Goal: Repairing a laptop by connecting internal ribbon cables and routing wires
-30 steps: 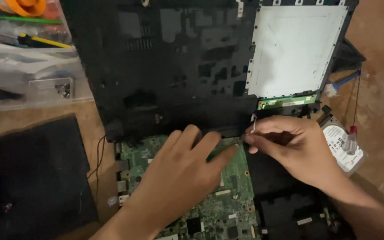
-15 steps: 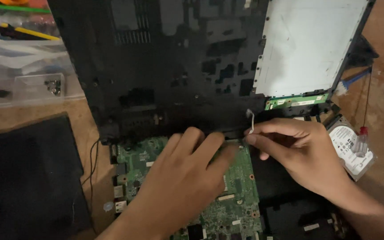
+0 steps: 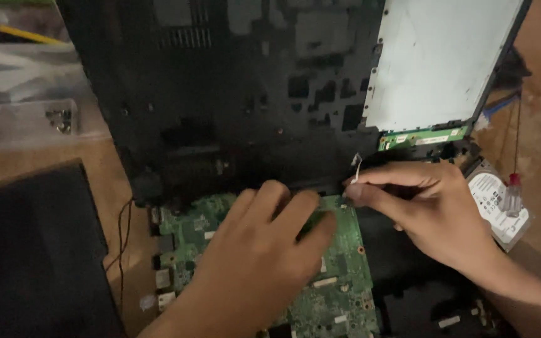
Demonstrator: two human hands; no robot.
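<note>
A green laptop motherboard [image 3: 339, 281] lies in the open base of a laptop. My left hand [image 3: 252, 256] rests flat on it, fingertips at its far edge under the raised black cover [image 3: 233, 94]. My right hand [image 3: 433, 213] pinches a thin white ribbon cable [image 3: 356, 166] near the board's upper right corner. The cover stands tilted up behind both hands, with a silver metal plate [image 3: 439, 62] on its right part and a small green board [image 3: 424, 138] at its lower edge.
A hard drive [image 3: 499, 200] with a small red-handled screwdriver [image 3: 512, 194] on it lies at the right. A black panel [image 3: 32, 250] lies at the left on the wooden table [image 3: 114, 181]. Clear plastic boxes [image 3: 32, 119] with screws and a yellow tool [image 3: 14, 34] sit at the back left.
The view has closed in and shifted. My right hand has moved slightly up along the cover's edge with the white cable; my left hand stays on the board.
</note>
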